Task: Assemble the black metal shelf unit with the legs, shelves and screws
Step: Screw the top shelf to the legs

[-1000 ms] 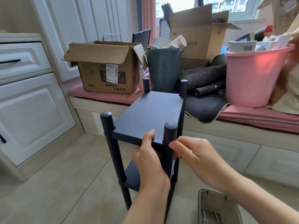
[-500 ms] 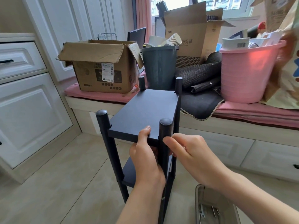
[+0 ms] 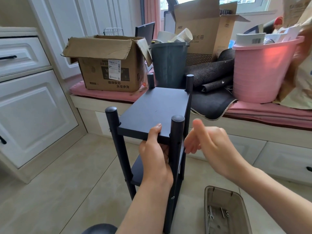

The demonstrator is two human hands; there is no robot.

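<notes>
Head view: left hand (image 3: 156, 159) grips top shelf (image 3: 156, 109) front edge; right hand (image 3: 213, 146) loose, just beside leg (image 3: 175, 149).

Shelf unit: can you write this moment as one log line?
step: fitting top shelf | left hand: grips shelf's front edge | right hand: open, beside near leg | screw tray: on floor

a home room: cushioned window seat (image 3: 104, 94), white cabinets (image 3: 32, 115), cardboard boxes (image 3: 108, 65)
</notes>
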